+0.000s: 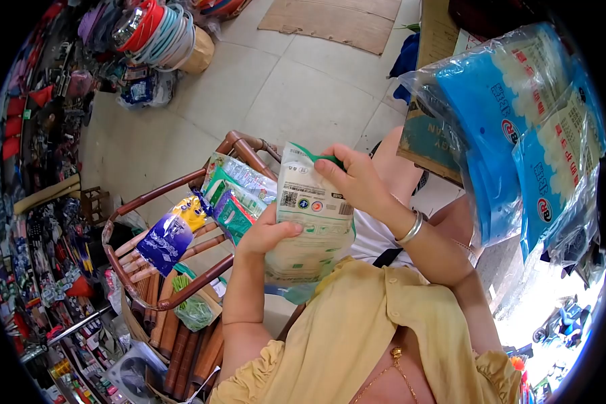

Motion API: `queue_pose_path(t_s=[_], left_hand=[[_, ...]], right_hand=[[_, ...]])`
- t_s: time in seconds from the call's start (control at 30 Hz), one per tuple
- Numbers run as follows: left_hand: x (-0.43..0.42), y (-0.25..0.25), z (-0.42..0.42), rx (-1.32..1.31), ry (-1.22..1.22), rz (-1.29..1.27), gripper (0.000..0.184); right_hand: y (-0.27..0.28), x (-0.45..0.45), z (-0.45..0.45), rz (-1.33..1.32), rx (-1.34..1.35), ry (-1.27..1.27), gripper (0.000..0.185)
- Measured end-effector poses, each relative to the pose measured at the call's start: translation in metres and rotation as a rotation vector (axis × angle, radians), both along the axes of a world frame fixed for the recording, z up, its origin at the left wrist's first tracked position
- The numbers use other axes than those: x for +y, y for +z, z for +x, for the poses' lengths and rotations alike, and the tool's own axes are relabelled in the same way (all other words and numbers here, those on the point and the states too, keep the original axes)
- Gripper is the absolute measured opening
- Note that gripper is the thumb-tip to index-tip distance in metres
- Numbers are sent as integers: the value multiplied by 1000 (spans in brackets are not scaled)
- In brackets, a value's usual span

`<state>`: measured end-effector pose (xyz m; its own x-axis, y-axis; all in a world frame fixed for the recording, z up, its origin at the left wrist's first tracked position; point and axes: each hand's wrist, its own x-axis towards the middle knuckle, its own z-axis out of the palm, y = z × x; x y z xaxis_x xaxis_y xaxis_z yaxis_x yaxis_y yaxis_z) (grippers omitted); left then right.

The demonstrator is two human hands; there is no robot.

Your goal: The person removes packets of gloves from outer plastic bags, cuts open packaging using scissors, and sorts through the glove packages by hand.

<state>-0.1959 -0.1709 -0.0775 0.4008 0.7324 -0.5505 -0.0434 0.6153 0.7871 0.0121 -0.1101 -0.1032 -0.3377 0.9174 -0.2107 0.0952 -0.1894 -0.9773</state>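
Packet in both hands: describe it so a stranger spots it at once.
Find the yellow shirt. Just in front, the left hand and right hand grip the printed packet. Unlike the blue-and-yellow packet on the brown chair, it is pale with a QR code.

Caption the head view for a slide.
Left hand and right hand hold a printed packet beside a brown chair.

Blue-yellow packet (170,237) and green packets (234,219) on a brown-framed slatted chair (200,280).
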Motion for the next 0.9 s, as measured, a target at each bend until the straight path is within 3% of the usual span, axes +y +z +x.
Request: queue_pose_path(t_s=[0.07,0.13,0.27,0.37,0.43,0.47,0.5,0.53,0.57,0.6,0.67,0.7,0.73,0.77,0.8,0.9], left_hand=[[1,0,1,-7,2,-8,57],[2,1,3,-9,-15,-8,58],[4,-2,3,-48,9,-47,58],[5,-4,6,-83,7,-35,57],[3,-8,4,53,-81,49,53],[6,-8,3,69,-46,48,53],[13,-8,2,253,-209,176,51],[14,-8,4,436,-380,295,51],[13,0,8,445,-355,290,51],[13,13,16,520,-359,505,49],[12,18,30,633,-446,882,44],[12,15,37,672,-530,1045,40],[12,8,47,676,-515,1040,40],[12,-1,56,663,-438,1273,39],[10,-10,62,645,-355,1502,37],[9,-39,61,688,-198,1346,34]], right_hand=[[-4,4,1,-50,9,16,22],[-7,6,4,-403,312,12,23],[-2,1,12,-408,357,5,25],[-3,2,13,-195,290,114,28],[19,6,15,-216,-107,136,32],[4,6,15,-225,-134,106,41],[-17,7,18,-232,-163,75,50],[-32,7,25,-404,89,-68,56],[-43,8,34,-493,210,-127,59],[-55,9,43,-580,329,-193,61],[-70,8,60,-668,690,131,69],[-75,5,61,-673,681,146,69],[-81,1,61,-775,734,234,68],[-88,-6,62,-879,785,320,67],[-103,-15,66,-952,884,244,59],[-76,-15,56,-859,648,151,60]])
